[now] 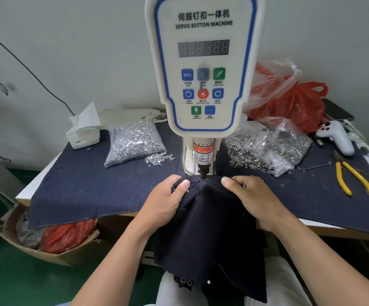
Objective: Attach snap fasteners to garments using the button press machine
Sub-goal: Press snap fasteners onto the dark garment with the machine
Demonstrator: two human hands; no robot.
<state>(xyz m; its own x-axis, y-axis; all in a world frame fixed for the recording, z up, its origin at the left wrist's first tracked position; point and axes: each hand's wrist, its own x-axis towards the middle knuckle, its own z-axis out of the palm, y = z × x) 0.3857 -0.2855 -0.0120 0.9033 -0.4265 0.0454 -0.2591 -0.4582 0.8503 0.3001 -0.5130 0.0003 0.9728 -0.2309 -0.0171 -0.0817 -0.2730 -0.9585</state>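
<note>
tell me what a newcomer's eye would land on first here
The tall white servo button machine fills the centre, its press head just above a dark navy garment. The left hand and right hand grip the garment's edge on either side of a red laser dot. Bags of silver fasteners flank the machine, with yellow-handled pliers at far right.

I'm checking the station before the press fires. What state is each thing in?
Left hand: grips garment edge.
Right hand: grips garment edge.
Dark garment: held taut under the punch.
Punch: raised, just above the fabric.
Display: unlit.
Left bag of fasteners: open, some spilled.
Yellow pliers: lying open.
</note>
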